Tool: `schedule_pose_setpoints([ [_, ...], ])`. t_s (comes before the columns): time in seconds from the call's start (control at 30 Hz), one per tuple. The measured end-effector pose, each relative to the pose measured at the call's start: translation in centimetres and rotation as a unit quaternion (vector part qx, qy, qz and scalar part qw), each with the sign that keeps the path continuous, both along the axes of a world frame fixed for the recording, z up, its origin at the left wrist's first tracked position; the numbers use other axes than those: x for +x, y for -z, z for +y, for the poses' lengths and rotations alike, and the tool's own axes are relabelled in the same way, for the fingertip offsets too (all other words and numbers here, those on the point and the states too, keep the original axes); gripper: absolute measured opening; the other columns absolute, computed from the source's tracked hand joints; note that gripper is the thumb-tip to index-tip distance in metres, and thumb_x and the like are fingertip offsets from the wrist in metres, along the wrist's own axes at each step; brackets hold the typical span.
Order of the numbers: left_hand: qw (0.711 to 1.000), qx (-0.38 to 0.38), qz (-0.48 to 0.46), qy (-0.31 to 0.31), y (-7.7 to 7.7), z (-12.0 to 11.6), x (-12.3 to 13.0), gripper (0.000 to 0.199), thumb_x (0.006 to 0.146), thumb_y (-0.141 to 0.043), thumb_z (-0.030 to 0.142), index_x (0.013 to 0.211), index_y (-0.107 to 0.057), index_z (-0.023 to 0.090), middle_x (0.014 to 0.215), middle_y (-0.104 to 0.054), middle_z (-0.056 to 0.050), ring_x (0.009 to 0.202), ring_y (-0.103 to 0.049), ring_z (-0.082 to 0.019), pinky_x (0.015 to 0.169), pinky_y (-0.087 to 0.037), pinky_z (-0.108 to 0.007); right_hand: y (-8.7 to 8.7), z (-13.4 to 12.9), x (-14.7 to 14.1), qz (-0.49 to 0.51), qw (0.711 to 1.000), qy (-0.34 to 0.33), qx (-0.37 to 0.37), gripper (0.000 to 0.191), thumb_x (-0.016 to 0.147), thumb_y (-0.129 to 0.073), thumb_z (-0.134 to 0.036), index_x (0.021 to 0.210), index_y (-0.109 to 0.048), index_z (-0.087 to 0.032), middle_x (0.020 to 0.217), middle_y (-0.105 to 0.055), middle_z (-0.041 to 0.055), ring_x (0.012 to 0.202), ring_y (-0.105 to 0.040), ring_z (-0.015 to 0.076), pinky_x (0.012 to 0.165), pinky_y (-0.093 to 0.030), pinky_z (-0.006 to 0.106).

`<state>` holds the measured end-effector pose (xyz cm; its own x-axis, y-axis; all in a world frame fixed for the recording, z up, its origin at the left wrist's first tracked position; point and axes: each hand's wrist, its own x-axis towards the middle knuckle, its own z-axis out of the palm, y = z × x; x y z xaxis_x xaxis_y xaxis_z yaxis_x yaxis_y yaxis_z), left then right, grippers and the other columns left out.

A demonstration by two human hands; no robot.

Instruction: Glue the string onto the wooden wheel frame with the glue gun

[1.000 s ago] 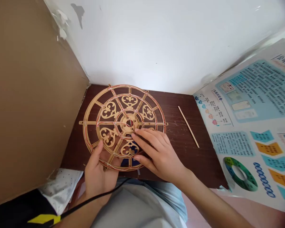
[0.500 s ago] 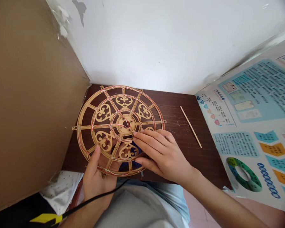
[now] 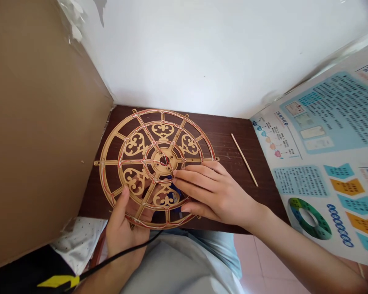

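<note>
A round, gold-coloured openwork frame (image 3: 158, 167) with scroll patterns and spokes is tilted over the dark table. Thin red and white wires (image 3: 155, 143) run along its rings and spokes to the hub. My left hand (image 3: 125, 228) grips the lower left rim, thumb on top and fingers underneath, seen through the gaps. On the frame's right side lies my right hand (image 3: 214, 190), fingers stretched out, tips by the hub and thumb near the lower rim. What is under those fingertips is hidden. Something blue (image 3: 175, 188) shows below the frame, mostly covered.
A thin wooden stick (image 3: 244, 159) lies on the brown table (image 3: 227, 141) to the right. Brown board (image 3: 43, 122) stands at the left, a white wall (image 3: 187, 53) behind, a printed poster panel (image 3: 319, 163) at the right. A black cable (image 3: 122, 255) with a yellow part crosses my left forearm.
The view has shifted slightly. My right hand has stayed by the hub, its thumb a little further right. The frame is still in my left hand.
</note>
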<state>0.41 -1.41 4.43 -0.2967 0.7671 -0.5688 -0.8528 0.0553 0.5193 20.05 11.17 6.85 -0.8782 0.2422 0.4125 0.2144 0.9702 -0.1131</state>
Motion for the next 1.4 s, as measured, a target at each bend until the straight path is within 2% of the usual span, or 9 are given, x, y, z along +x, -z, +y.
schedule_pose_setpoints([
  [0.27, 0.999, -0.035, 0.024, -0.030, -0.2, 0.1, 0.3, 0.051, 0.095, -0.078, 0.047, 0.144, -0.074, 0.032, 0.139, -0.079, -0.004, 0.141, -0.067, -0.037, 0.120, -0.059, -0.051, 0.0, -0.6, -0.8, -0.007, 0.999, 0.036, -0.026, 0.047, 0.117, -0.043, -0.049, 0.124, -0.074, -0.015, 0.127, -0.081, 0.0120, 0.117, -0.073, 0.0242, 0.101, -0.050, 0.040],
  [0.5, 0.996, -0.048, 0.028, -0.063, 0.8, 0.2, -0.8, 0.043, 0.100, -0.073, 0.041, 0.141, -0.077, 0.027, 0.136, -0.080, -0.006, 0.131, -0.074, -0.030, 0.116, -0.061, -0.040, -0.5, 0.9, -0.5, -0.010, 0.999, -0.024, -0.026, 0.039, 0.117, -0.048, -0.044, 0.130, -0.072, -0.017, 0.131, -0.080, 0.0105, 0.127, -0.070, 0.0235, 0.107, -0.049, 0.039],
  [0.67, 0.993, -0.071, 0.024, -0.093, 0.0, 0.8, -0.4, 0.035, 0.101, -0.069, 0.030, 0.132, -0.081, 0.020, 0.128, -0.083, -0.009, 0.124, -0.078, -0.028, 0.114, -0.062, -0.036, -0.7, 1.3, -0.6, 0.002, 0.998, -0.040, -0.056, 0.043, 0.115, -0.049, -0.047, 0.136, -0.065, -0.012, 0.129, -0.081, 0.0133, 0.124, -0.072, 0.0253, 0.107, -0.050, 0.041],
  [0.87, 0.994, -0.066, 0.039, -0.076, 0.3, 0.5, -0.3, 0.034, 0.100, -0.071, 0.037, 0.128, -0.082, 0.022, 0.127, -0.084, -0.008, 0.130, -0.075, -0.030, 0.120, -0.058, -0.043, 0.1, 0.7, -0.7, 0.108, 0.978, 0.035, -0.178, 0.014, 0.109, -0.067, -0.029, 0.120, -0.060, -0.023, 0.119, -0.081, 0.0079, 0.110, -0.077, 0.0209, 0.097, -0.058, 0.037],
  [1.07, 0.994, -0.040, 0.044, -0.090, 1.2, 0.1, -1.0, 0.040, 0.097, -0.076, 0.040, 0.133, -0.080, 0.023, 0.132, -0.082, -0.008, 0.130, -0.075, -0.031, 0.123, -0.055, -0.044, -0.3, -1.7, 1.5, 0.263, 0.894, 0.120, -0.342, 0.020, 0.101, -0.074, -0.011, 0.110, -0.068, -0.027, 0.100, -0.081, 0.0002, 0.088, -0.080, 0.0169, 0.079, -0.065, 0.031],
  [1.2, 0.991, -0.003, 0.075, -0.110, 0.7, 1.9, -2.0, 0.034, 0.105, -0.062, 0.039, 0.129, -0.082, 0.023, 0.123, -0.085, -0.008, 0.132, -0.074, -0.029, 0.123, -0.054, -0.046, 0.3, -6.2, 3.6, 0.339, 0.839, 0.124, -0.406, 0.017, 0.102, -0.073, -0.014, 0.112, -0.069, -0.028, 0.084, -0.077, -0.0002, 0.070, -0.073, 0.0184, 0.062, -0.057, 0.033],
  [1.23, 0.990, 0.018, 0.090, -0.103, 0.7, 2.4, -2.3, 0.034, 0.106, -0.060, 0.039, 0.127, -0.082, 0.023, 0.123, -0.085, -0.009, 0.135, -0.072, -0.029, 0.124, -0.053, -0.046, 0.7, -8.0, 3.8, 0.350, 0.813, 0.136, -0.445, 0.005, 0.107, -0.067, -0.024, 0.104, -0.067, -0.028, 0.076, -0.073, -0.0007, 0.064, -0.067, 0.0177, 0.058, -0.053, 0.032],
  [1.3, 0.990, 0.048, 0.115, -0.070, 1.1, 3.2, -2.9, 0.033, 0.107, -0.059, 0.040, 0.123, -0.083, 0.024, 0.127, -0.084, -0.009, 0.142, -0.067, -0.028, 0.126, -0.051, -0.048, 1.9, -12.0, 3.2, 0.402, 0.741, 0.170, -0.510, 0.040, 0.116, -0.046, -0.044, 0.082, -0.059, -0.026, 0.058, -0.059, -0.0018, 0.054, -0.052, 0.0170, 0.060, -0.047, 0.035],
  [1.4, 0.990, 0.056, 0.127, -0.026, 1.9, 3.8, -3.4, 0.032, 0.109, -0.058, 0.042, 0.122, -0.083, 0.026, 0.134, -0.081, -0.009, 0.149, -0.060, -0.026, 0.130, -0.046, -0.049, 4.3, -17.6, 0.5, 0.290, 0.613, 0.254, -0.689, 0.055, 0.117, -0.040, -0.051, 0.074, -0.063, -0.024, 0.067, -0.065, 0.0017, 0.065, -0.057, 0.0172, 0.069, -0.046, 0.035],
])
